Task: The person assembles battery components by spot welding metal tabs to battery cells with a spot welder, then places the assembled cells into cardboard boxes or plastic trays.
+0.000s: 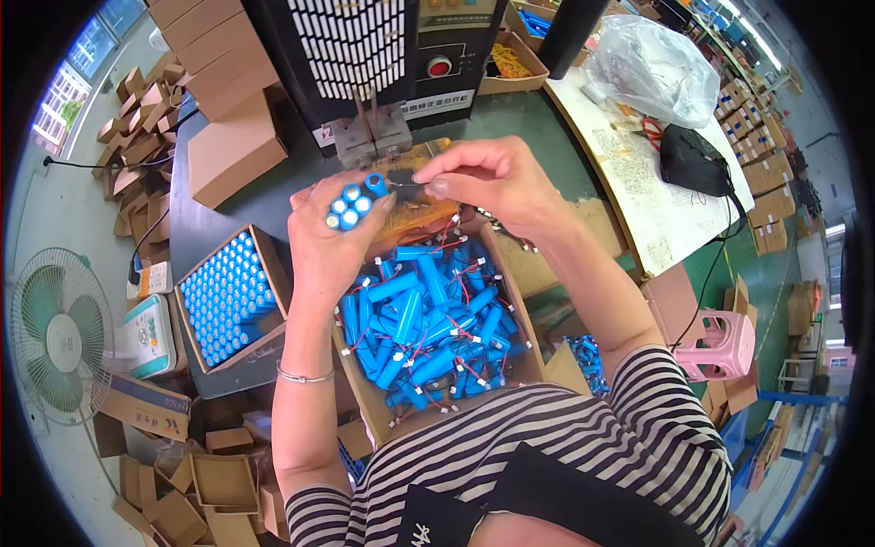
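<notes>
My left hand (330,244) is closed round several blue cylindrical battery cells (350,208), their pale ends facing up. One more cell (375,184) stands out from this bunch toward my right hand. With thumb and forefinger pinched, my right hand (507,187) holds a small thin piece (401,185) against or close to that cell's end; its exact kind is too small to tell. Both hands are just in front of the two upright electrodes (368,118) of a spot-welding machine (383,87). Below them, an open carton (533,342) is heaped with blue cells (428,319) that have red wires and white connectors.
At left stands a box (278,314) of blue cells in upright rows, near a fan (64,342). Cartons (241,155) rise behind it. To the right, a white-topped table (652,196) carries a plastic bag (656,73) and a black device (697,159); a pink stool (725,345) stands below.
</notes>
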